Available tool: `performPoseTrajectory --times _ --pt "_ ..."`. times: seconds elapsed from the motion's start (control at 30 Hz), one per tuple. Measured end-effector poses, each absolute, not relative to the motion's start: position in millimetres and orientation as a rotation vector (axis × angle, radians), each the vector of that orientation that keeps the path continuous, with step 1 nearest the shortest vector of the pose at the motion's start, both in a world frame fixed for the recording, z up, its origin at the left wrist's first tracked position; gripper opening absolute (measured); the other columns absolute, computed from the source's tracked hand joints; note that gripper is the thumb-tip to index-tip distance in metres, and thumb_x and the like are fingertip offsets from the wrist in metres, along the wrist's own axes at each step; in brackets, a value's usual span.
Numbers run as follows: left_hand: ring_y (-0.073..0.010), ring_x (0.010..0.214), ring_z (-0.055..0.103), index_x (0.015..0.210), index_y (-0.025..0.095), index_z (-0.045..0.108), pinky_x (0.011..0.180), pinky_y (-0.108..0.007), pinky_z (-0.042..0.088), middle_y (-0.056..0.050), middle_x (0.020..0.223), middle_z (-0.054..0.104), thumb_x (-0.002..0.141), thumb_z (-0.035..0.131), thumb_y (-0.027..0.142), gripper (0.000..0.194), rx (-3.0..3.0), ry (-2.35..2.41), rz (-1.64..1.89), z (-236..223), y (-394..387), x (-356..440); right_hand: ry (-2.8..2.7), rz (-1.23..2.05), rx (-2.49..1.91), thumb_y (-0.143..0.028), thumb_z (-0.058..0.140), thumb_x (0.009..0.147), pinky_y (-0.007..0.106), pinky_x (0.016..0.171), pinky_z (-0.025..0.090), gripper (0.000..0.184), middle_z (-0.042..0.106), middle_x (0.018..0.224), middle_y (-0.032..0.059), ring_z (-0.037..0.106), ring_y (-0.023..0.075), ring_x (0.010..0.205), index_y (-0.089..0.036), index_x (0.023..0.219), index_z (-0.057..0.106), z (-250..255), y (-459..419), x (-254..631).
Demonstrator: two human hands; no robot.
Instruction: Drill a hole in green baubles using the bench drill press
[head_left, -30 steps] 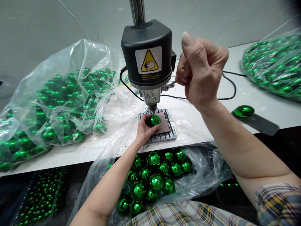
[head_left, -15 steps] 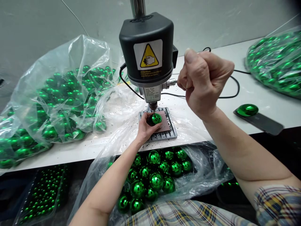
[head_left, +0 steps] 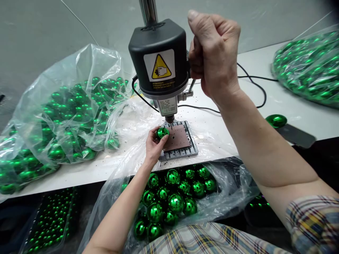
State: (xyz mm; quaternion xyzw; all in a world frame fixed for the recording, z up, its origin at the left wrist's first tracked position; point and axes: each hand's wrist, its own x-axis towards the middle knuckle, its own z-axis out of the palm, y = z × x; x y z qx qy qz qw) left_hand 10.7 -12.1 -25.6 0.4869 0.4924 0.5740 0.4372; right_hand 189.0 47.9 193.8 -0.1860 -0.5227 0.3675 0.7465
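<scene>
My left hand (head_left: 153, 148) pinches a shiny green ball (head_left: 162, 133) between thumb and fingers, just left of the pinkish pad (head_left: 178, 138) on the drill press base (head_left: 194, 146). Above the pad, its bit points down, apart from the ball. A dark hole shows in the pad. My right hand (head_left: 218, 53) is closed in a fist round the drill press lever (head_left: 191, 85), raised beside the black motor housing (head_left: 159, 46); most of the lever's end is hidden by the fingers.
Loose green balls (head_left: 176, 203) lie on clear plastic before me. A bag of balls (head_left: 74, 116) stands left, another bag (head_left: 309, 67) at the back right. A phone (head_left: 299, 135) with a green ball (head_left: 276, 121) lies right. Dark chips litter the base and white table (head_left: 127, 141).
My right hand has gone up with the lever. My left hand has carried the ball leftward from under the bit to the pad's left side, baring the pad.
</scene>
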Motion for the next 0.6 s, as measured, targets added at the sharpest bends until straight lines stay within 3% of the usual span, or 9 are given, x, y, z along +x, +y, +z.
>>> performPoseTrajectory --times 0.17,0.33,0.47,0.6 --pt "-0.0230 0.106 0.066 0.127 0.020 0.059 0.078 -0.031 0.054 -0.012 0.125 0.067 0.075 0.080 0.054 0.065 1.065 1.177 1.338 -19 -11 2 -1.118 0.799 -0.479 -0.007 0.048 0.100 0.028 0.033 0.014 0.056 0.031 0.038 -0.0074 0.023 0.0064 0.033 -0.021 0.048 0.036 197 49 187" --pt "-0.0208 0.100 0.066 0.127 0.018 0.062 0.087 -0.034 0.053 -0.010 0.115 0.072 0.074 0.082 0.046 0.064 1.254 1.203 1.231 -22 -3 6 -1.105 0.811 -0.511 -0.003 0.046 0.100 0.026 0.034 0.017 0.058 0.032 0.038 -0.0075 0.026 0.0054 0.033 -0.020 0.046 0.035 201 47 186" --pt "-0.0195 0.090 0.066 0.127 0.020 0.064 0.083 -0.036 0.054 -0.009 0.112 0.072 0.073 0.083 0.038 0.061 1.469 1.256 1.175 -25 0 11 -1.107 0.803 -0.518 -0.003 0.047 0.100 0.024 0.035 0.020 0.058 0.030 0.038 -0.0081 0.027 0.0043 0.035 -0.020 0.046 0.034 201 47 186" --pt "-0.0222 0.098 0.065 0.119 0.021 0.067 0.087 -0.038 0.055 -0.008 0.112 0.070 0.070 0.086 0.032 0.054 1.711 1.276 1.169 -25 -3 18 -1.130 0.780 -0.545 -0.005 0.046 0.102 0.023 0.035 0.021 0.058 0.028 0.039 -0.0089 0.026 0.0039 0.035 -0.020 0.048 0.032 201 47 186"
